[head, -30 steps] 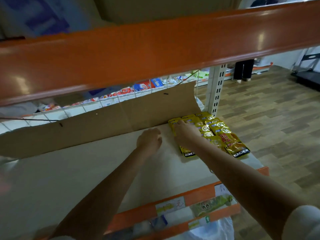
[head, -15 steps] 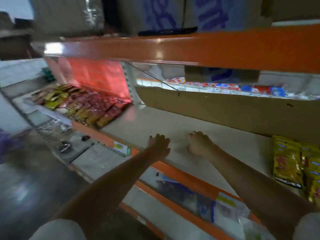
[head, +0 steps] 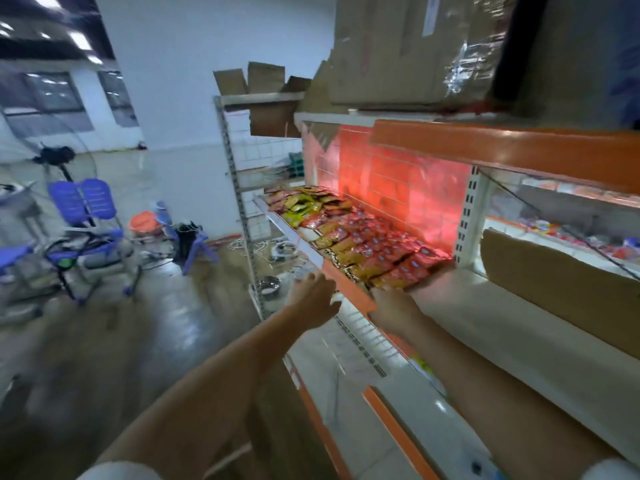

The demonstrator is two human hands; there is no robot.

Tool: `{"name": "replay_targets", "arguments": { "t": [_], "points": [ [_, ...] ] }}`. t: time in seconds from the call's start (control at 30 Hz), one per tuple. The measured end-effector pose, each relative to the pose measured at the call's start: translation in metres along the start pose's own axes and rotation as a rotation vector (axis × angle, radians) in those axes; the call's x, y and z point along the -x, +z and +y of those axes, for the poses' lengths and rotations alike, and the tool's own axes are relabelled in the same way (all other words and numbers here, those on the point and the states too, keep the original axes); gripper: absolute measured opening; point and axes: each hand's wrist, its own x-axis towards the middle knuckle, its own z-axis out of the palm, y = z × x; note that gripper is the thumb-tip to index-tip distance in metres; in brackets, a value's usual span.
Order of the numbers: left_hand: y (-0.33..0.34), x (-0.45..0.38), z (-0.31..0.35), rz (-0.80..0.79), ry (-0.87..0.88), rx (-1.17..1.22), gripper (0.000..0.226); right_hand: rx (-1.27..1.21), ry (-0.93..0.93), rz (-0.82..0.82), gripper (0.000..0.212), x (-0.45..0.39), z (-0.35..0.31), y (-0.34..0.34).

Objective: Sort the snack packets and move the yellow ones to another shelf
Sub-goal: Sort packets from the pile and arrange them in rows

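Both of your hands reach toward the shelf of mixed red and yellow snack packets. Your right hand sits at the near end of the pile, fingertips at the closest packets; blur hides whether it grips anything. Your left hand hangs open, fingers loosely spread, just left of the shelf's front edge, touching no packet.

Shop stockroom — orange-edged metal shelving, rows of snack packets, cardboard boxes stacked overhead
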Motion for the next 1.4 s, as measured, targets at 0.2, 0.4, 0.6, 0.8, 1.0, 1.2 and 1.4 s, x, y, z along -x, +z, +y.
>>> {"name": "replay_targets", "arguments": {
  "t": [0.2, 0.4, 0.6, 0.8, 1.0, 1.2, 1.4],
  "points": [
    [0.017, -0.048, -0.108, -0.028, -0.068, -0.082, 0.049, 0.044, -0.066, -0.026, 0.045, -0.107, -0.078, 0.001],
    [0.044, -0.119, -0.172, -0.096, -0.067, -0.132, 0.054, 0.097, -0.091, -0.062, 0.041, -0.207, -0.111, 0.015],
    [0.067, -0.209, -0.229, -0.077, -0.050, -0.014, 0.050, 0.066, -0.030, -0.051, 0.046, -0.324, -0.112, 0.023],
    [0.076, -0.318, -0.283, -0.074, -0.036, 0.046, 0.051, 0.024, 0.065, -0.049, 0.051, -0.435, -0.099, 0.017],
    [0.088, -0.395, -0.304, -0.103, 0.077, 0.106, 0.051, -0.096, 0.160, -0.089, 0.042, -0.497, -0.087, 0.025],
    [0.108, -0.455, -0.312, -0.094, 0.313, 0.147, 0.055, -0.140, 0.334, -0.079, 0.054, -0.530, -0.081, 0.027],
    [0.111, -0.495, -0.332, -0.256, 0.538, 0.222, 0.049, -0.219, 0.520, -0.094, 0.055, -0.545, -0.085, 0.027]
  ]
}}
